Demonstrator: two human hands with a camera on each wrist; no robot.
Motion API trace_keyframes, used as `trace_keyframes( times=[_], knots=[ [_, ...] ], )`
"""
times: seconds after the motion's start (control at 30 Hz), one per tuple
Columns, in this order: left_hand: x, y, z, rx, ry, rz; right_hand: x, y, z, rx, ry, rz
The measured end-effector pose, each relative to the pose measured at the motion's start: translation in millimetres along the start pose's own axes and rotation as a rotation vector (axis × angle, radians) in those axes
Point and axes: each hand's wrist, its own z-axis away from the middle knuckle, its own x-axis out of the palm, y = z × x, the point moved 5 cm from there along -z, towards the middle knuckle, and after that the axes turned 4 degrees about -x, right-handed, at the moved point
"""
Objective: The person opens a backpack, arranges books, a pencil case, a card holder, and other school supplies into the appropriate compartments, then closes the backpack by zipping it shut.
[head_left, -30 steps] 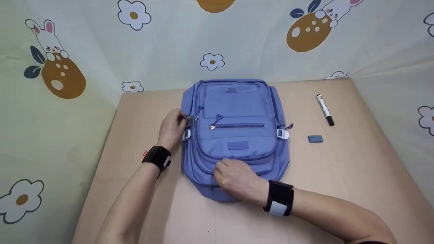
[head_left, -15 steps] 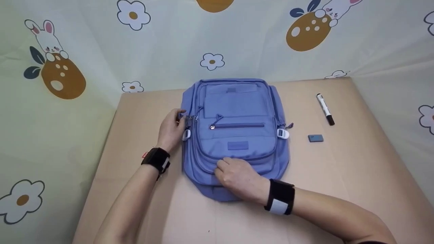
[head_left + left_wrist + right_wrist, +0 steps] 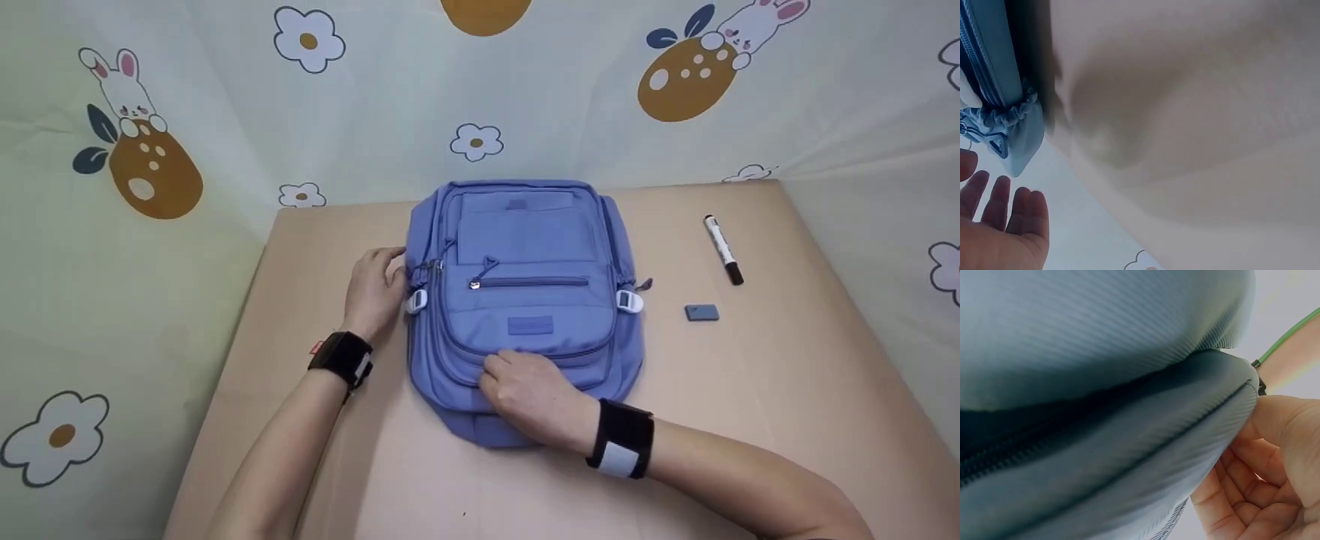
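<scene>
A blue backpack (image 3: pixel 525 232) lies front side up on the tan tabletop. Beside its left edge is my left hand (image 3: pixel 373 291), fingers loosely extended and holding nothing. In the left wrist view, a triangular zipper pull (image 3: pixel 998 145) hangs just above the fingers (image 3: pixel 1030 211), near the gathered side pocket. My right hand (image 3: pixel 529 390) pinches the fabric at the bag's lower front, below the curved zipper of the front pocket. From the right wrist view, thumb and curled fingers of the right hand (image 3: pixel 1264 467) close on a seamed fold of the backpack (image 3: pixel 1174 444).
To the right of the bag lie a white marker with black ends (image 3: pixel 724 250) and a small blue-grey block (image 3: pixel 702 312). White strap buckles (image 3: pixel 629 301) sit on the bag's sides. Patterned cloth (image 3: pixel 375 112) surrounds the table (image 3: pixel 772 390) at the back and sides.
My left fingers have let go of the zipper pull at the bag's left side and drawn slightly away. The right hand keeps its pinch, and the head view has shifted a little.
</scene>
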Motion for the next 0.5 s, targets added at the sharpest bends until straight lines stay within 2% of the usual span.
trace_keyframes(
  times=[0.07, 0.13, 0.23, 0.37, 0.5],
  knots=[
    [-0.8, 3.4, 0.9, 0.030, 0.010, -0.002, 1, 0, 0.3, 0.003, -0.002, -0.003],
    [-1.0, 9.6, 2.3, 0.087, 0.015, -0.005, 2, 1, 0.3, 0.007, -0.002, -0.007],
    [0.4, 23.6, 5.9, 0.219, -0.001, -0.026, 2, 2, 0.5, 0.003, 0.023, -0.031],
    [3.7, 43.9, 12.8, 0.411, -0.047, -0.061, -5, 11, 1.6, 0.009, 0.099, -0.143],
    [5.5, 55.5, 17.6, 0.534, -0.077, -0.111, -20, 31, 2.6, 0.073, 0.149, -0.223]
  ],
)
